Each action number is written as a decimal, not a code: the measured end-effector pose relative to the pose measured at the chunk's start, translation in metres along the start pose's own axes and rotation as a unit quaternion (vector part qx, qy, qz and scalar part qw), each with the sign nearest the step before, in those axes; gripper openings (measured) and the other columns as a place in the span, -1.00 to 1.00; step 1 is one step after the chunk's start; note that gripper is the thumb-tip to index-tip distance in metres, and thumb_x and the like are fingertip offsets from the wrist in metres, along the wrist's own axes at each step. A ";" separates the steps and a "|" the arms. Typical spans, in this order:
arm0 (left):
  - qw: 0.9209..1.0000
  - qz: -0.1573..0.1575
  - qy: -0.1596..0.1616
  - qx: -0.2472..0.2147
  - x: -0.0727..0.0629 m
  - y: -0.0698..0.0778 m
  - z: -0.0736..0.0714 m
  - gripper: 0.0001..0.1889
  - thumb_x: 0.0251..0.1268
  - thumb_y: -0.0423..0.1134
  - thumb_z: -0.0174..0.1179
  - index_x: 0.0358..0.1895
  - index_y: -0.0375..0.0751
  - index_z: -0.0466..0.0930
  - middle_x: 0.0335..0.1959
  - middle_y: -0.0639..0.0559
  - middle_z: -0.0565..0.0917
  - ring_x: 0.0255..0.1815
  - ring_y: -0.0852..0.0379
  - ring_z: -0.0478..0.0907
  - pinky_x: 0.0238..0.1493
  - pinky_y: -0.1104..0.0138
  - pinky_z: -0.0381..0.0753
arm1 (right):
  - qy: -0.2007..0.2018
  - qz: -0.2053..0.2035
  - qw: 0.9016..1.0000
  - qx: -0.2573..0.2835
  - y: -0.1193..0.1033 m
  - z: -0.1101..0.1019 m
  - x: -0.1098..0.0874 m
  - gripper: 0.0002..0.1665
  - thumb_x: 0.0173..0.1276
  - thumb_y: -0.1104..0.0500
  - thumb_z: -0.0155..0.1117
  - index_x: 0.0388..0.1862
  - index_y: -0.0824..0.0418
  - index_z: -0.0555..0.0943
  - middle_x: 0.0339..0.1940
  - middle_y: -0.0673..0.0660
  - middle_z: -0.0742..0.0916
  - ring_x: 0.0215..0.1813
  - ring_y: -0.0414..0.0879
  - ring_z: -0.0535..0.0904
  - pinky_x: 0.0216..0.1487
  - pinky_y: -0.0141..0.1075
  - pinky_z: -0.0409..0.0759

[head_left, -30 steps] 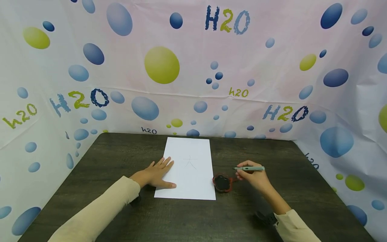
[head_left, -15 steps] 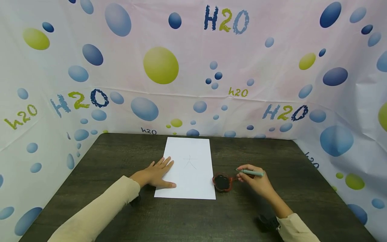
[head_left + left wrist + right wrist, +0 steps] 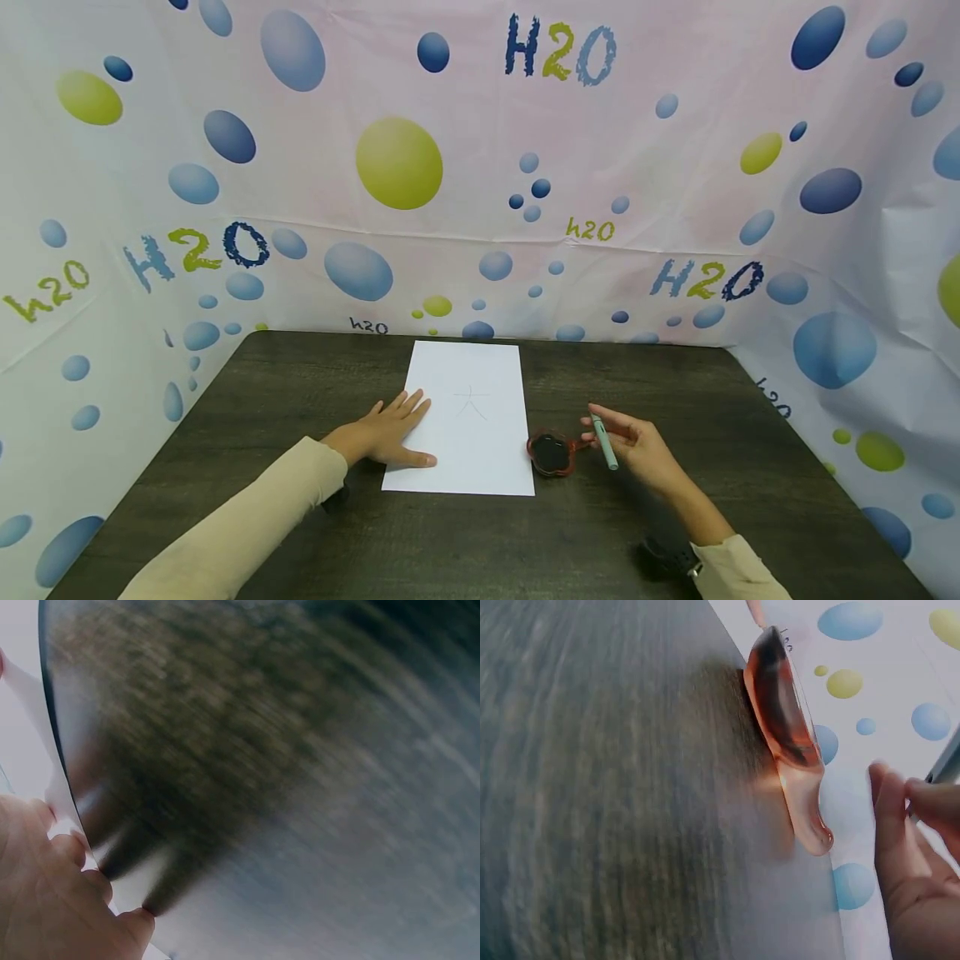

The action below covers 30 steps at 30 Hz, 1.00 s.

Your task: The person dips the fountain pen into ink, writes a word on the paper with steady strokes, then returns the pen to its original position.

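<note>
My left hand (image 3: pixel 390 433) rests with fingers spread on the left edge of a white sheet of paper (image 3: pixel 480 458). Thin strokes on the sheet form a character like 大. To the right of the sheet, my right hand (image 3: pixel 637 446) holds a pale green pen (image 3: pixel 604 442) between thumb and fingers, above the table. The pen slants, its lower end towards me. Just left of that hand, at the sheet's right edge, lies a small object with a dark scalloped face, red translucent rim and short handle (image 3: pixel 551 454). In the left wrist view, my left fingertips (image 3: pixel 139 926) show at the lower left.
The dark wooden table (image 3: pixel 300 533) extends on both sides of the sheet. A white printed curtain (image 3: pixel 465 167) with coloured ovals and lettering hangs behind it and along the sides. A dark band is near the right sleeve (image 3: pixel 738 567).
The pen has turned in my right hand, from lying nearly level to slanting down towards me. The right hand has shifted slightly nearer. My left hand and the sheet stay put.
</note>
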<state>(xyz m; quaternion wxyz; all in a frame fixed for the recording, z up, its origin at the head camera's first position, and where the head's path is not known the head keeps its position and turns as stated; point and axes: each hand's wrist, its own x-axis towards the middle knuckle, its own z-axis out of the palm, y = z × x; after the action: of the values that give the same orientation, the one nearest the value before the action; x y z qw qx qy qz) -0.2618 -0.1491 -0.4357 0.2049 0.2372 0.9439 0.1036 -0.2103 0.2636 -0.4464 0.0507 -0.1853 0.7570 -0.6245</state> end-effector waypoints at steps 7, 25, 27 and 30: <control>1.000 0.000 0.001 0.000 0.000 -0.001 0.000 0.11 0.12 0.45 0.08 0.56 -0.14 -0.18 0.58 -0.11 -0.24 0.56 -0.17 -0.33 0.43 -0.21 -0.25 | -0.054 0.017 0.990 0.127 0.005 -0.006 -0.003 -0.40 0.55 0.25 -0.07 0.48 0.39 0.12 0.24 0.05 0.61 0.11 -0.14 0.62 0.17 -0.26 0.53; 1.000 0.006 0.007 -0.002 -0.002 0.001 0.000 0.10 0.13 0.44 0.09 0.55 -0.16 -0.16 0.57 -0.13 -0.22 0.56 -0.18 -0.31 0.42 -0.22 -0.24 | -0.032 0.113 0.982 0.147 0.005 -0.008 -0.007 -0.37 0.48 0.30 0.05 0.37 0.52 0.05 0.04 -0.02 0.71 0.01 -0.18 0.67 0.08 -0.34 0.57; 1.000 0.006 0.008 -0.002 -0.002 0.001 0.000 0.10 0.13 0.44 0.09 0.55 -0.16 -0.16 0.57 -0.13 -0.22 0.56 -0.18 -0.30 0.42 -0.23 -0.24 | -0.041 0.133 0.981 0.135 0.004 -0.008 -0.008 -0.31 0.47 0.27 0.08 0.38 0.60 0.06 0.03 -0.01 0.71 0.01 -0.19 0.66 0.09 -0.33 0.57; 1.000 0.006 0.009 -0.003 -0.002 0.001 0.001 0.11 0.12 0.44 0.09 0.55 -0.16 -0.16 0.57 -0.13 -0.22 0.56 -0.18 -0.30 0.42 -0.23 -0.24 | -0.056 0.156 0.978 0.126 0.002 -0.010 -0.010 -0.31 0.45 0.25 0.13 0.35 0.65 0.13 0.01 0.06 0.71 0.01 -0.16 0.66 0.09 -0.28 0.58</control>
<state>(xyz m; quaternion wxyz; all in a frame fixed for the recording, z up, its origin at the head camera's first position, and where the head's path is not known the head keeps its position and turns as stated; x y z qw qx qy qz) -0.2597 -0.1491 -0.4353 0.1968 0.2414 0.9439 0.1096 -0.2047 0.2764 -0.4477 0.2129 -0.0913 0.6879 -0.6878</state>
